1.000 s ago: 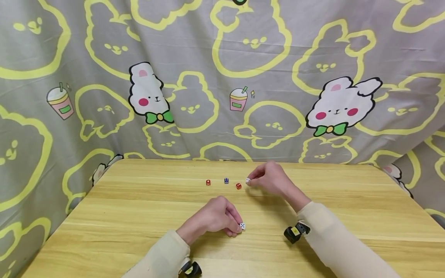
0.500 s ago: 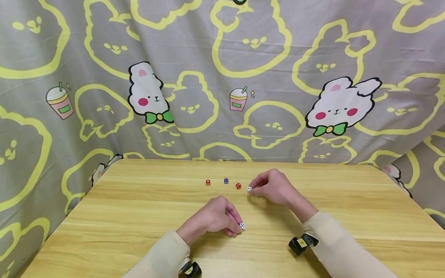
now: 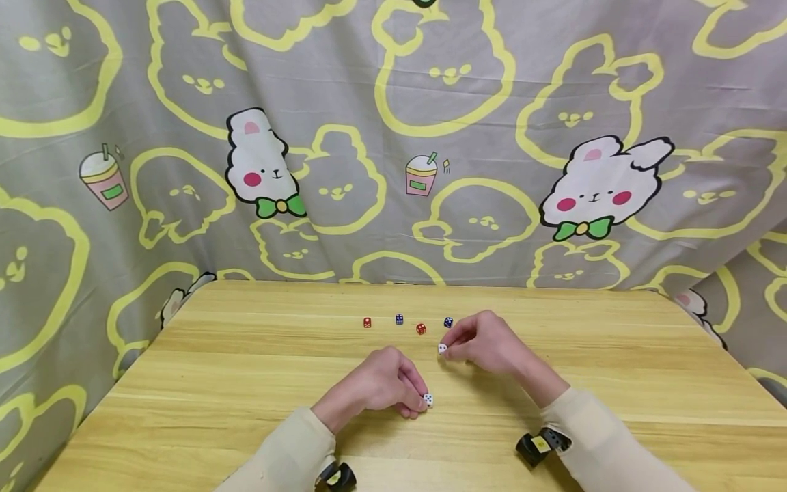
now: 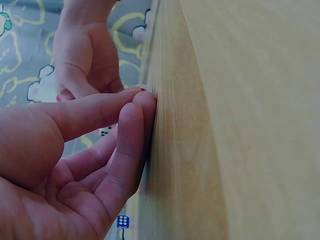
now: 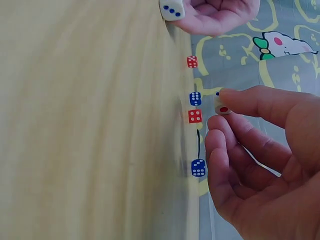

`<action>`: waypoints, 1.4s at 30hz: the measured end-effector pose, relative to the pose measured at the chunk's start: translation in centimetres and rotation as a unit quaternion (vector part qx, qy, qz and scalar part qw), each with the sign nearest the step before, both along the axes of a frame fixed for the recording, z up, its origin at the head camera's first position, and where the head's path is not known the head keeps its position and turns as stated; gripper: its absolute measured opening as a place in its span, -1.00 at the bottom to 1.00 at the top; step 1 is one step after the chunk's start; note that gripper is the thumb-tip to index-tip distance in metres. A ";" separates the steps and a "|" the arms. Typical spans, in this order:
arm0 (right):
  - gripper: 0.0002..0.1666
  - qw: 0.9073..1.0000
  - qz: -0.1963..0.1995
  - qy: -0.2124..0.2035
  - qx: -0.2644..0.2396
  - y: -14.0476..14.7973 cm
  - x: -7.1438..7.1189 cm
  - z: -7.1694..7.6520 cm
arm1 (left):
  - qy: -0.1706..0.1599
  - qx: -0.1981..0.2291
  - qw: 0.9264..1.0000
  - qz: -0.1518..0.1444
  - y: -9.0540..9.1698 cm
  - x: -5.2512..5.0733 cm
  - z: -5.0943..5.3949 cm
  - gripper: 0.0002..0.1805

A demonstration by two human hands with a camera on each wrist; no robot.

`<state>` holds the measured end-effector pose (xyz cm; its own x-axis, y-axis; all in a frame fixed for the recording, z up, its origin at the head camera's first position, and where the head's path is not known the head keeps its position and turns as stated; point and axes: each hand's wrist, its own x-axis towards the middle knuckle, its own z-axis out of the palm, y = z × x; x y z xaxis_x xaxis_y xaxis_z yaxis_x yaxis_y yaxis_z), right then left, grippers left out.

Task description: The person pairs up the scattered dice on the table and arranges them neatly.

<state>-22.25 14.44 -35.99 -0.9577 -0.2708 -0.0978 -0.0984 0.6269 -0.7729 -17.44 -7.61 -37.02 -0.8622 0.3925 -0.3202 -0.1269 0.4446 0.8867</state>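
Observation:
Near the middle of the table, my left hand (image 3: 382, 384) holds a white die (image 3: 428, 400) at its fingertips, low against the wood. The left wrist view shows the fingers curled, with that die mostly hidden behind them. Farther back and to the right, my right hand (image 3: 494, 342) pinches another white die (image 3: 442, 349) between thumb and fingers. The right wrist view shows this die (image 5: 223, 104) held above the tabletop, a red pip on one face. Behind it stand a red die (image 3: 367, 322), a blue die (image 3: 399, 319), a second red die (image 3: 421, 329) and a second blue die (image 3: 448, 322).
The wooden table (image 3: 233, 342) extends to both sides of the hands. A grey curtain (image 3: 344, 171) with yellow and white animal figures hangs behind it. A black wrist camera (image 3: 533, 447) sits by the right sleeve, another (image 3: 339, 476) by the left.
My right hand has drawn back toward the left hand with its white die, uncovering the blue die at the row's right end. The left hand stays still.

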 end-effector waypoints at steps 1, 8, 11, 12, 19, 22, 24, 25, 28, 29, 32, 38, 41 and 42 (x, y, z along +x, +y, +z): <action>-0.88 1.000 0.002 -0.005 -0.003 0.0 0.1 -0.1 | 0.000 0.000 1.000 0.000 0.0 0.0 0.0 -0.88; -0.86 0.998 0.034 -0.044 -0.037 0.2 1.1 -0.4 | 0.000 0.003 1.000 0.000 0.1 0.0 0.1 -0.87; -0.87 0.996 0.047 -0.055 -0.049 0.3 1.5 -0.6 | 0.002 0.003 1.000 -0.002 0.1 0.0 0.1 -0.87; -0.87 0.996 0.050 -0.056 -0.049 0.3 1.7 -0.7 | 0.002 0.003 1.000 -0.002 0.1 0.0 0.1 -0.87; -0.87 0.995 0.059 -0.071 -0.041 0.0 2.4 -0.7 | 0.003 0.001 1.000 -0.001 0.2 0.0 0.0 -0.87; -0.86 0.994 0.064 -0.075 -0.035 -0.1 2.7 -0.7 | 0.007 -0.002 1.000 -0.003 0.1 0.0 0.0 -0.87; -0.84 0.994 0.067 -0.075 -0.032 -0.2 2.9 -0.7 | 0.011 -0.004 1.000 -0.002 0.1 0.0 0.0 -0.87; -0.84 0.994 0.069 -0.075 -0.031 -0.2 3.0 -0.7 | 0.011 -0.004 1.000 -0.001 0.1 0.0 0.0 -0.87; -0.83 0.994 0.072 -0.077 -0.031 -0.4 3.4 -0.8 | 0.009 -0.004 1.000 0.001 0.1 0.0 0.0 -0.86; -0.83 0.994 0.073 -0.079 -0.031 -0.4 3.5 -0.8 | 0.009 -0.004 1.000 0.001 0.1 0.0 0.0 -0.86; -0.83 0.993 0.071 -0.086 -0.037 -0.6 3.8 -0.8 | 0.008 -0.006 1.000 0.001 0.1 0.0 0.0 -0.86; -0.81 0.994 0.052 -0.087 -0.035 -1.0 4.3 -0.8 | 0.009 -0.004 1.000 0.000 0.0 0.0 0.0 -0.86; -0.81 0.995 0.045 -0.081 -0.025 -1.1 4.5 -0.7 | 0.010 -0.004 1.000 0.001 0.0 0.0 0.0 -0.86; -0.81 0.996 0.043 -0.078 -0.019 -1.2 4.6 -0.7 | 0.010 -0.004 1.000 0.001 0.0 0.0 0.0 -0.86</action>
